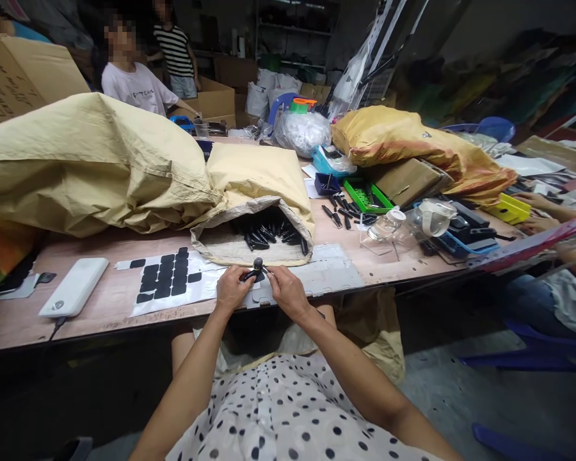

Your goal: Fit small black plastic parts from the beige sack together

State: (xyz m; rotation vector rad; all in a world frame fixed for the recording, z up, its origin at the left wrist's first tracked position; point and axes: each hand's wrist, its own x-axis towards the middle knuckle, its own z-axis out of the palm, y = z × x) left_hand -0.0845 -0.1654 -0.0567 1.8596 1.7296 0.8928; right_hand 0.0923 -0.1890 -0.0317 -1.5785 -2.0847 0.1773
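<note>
My left hand (232,289) is closed on a small black part with a rounded head (258,264), just over the front of the table. Pinched fingers of my right hand (288,292) meet the same part from the other side. What kind of part it is, I cannot make out. Right behind my hands lies a paper sack (264,166), its mouth toward me, with many slim black pieces (266,234) inside. Left of my hands, rows of black rounded stickers (166,275) sit on a white sheet (192,299). Grey cardboard (333,272) lies under and beside my right hand.
A white power bank (74,287) with a cable lies left. A large full sack (91,166) fills the back left. To the right are loose black pieces (340,214), a green tray (367,195), a clear jug (434,218) and a blue basket (465,240). Other people are nearby.
</note>
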